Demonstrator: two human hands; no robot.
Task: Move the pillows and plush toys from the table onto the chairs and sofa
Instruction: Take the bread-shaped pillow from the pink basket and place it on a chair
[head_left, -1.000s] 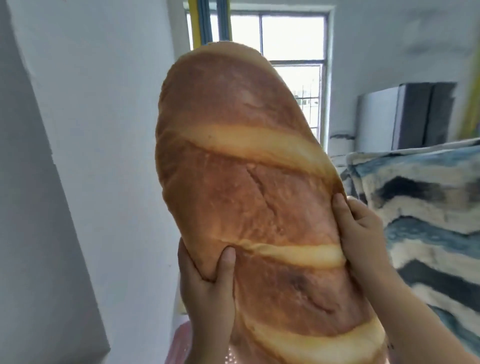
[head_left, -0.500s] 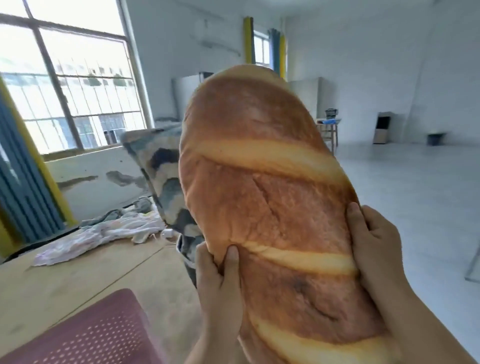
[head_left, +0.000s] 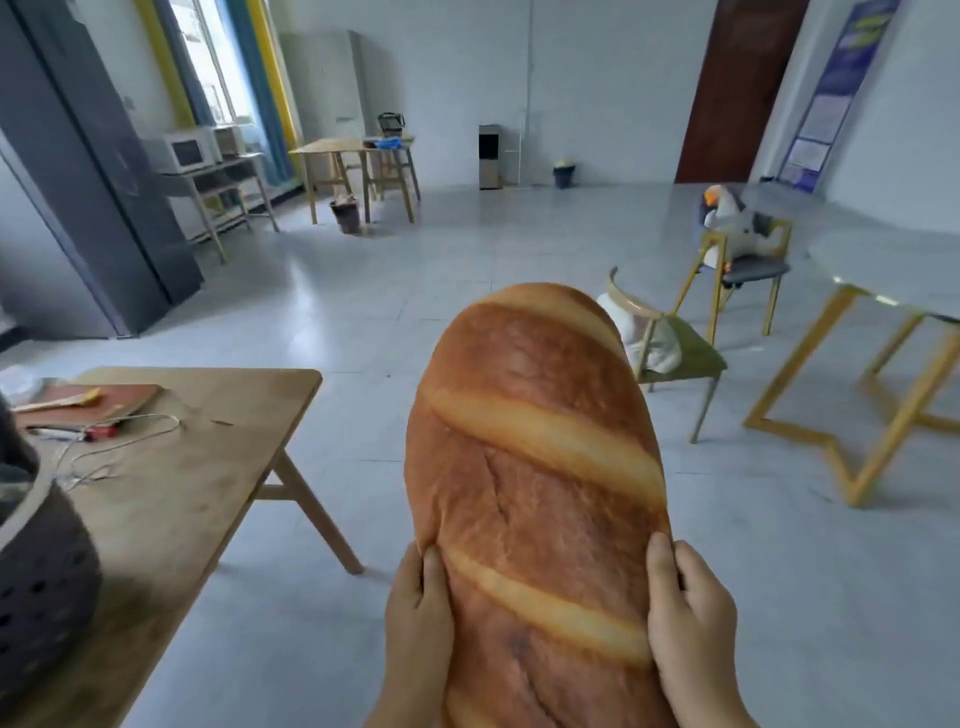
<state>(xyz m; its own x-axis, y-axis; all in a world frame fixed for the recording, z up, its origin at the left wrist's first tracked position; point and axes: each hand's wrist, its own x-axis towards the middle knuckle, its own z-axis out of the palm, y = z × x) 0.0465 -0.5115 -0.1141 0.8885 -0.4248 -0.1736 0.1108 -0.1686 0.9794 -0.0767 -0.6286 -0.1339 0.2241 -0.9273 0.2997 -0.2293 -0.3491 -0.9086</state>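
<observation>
Both grips clamp the bread pillow: left hand and right hand curl round its edges, holding it upright in the air, right of the desk.

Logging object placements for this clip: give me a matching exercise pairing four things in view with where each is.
Things:
1. bread-shaped pillow
2. penguin plush
3. white plush
4. red notebook

Places:
A. on the wooden table
B. on the grey-seated chair farther back
C. held between left hand and right hand
D. on the green-seated chair nearer the camera

Pairs: 1-C, 2-B, 3-D, 4-A
</observation>
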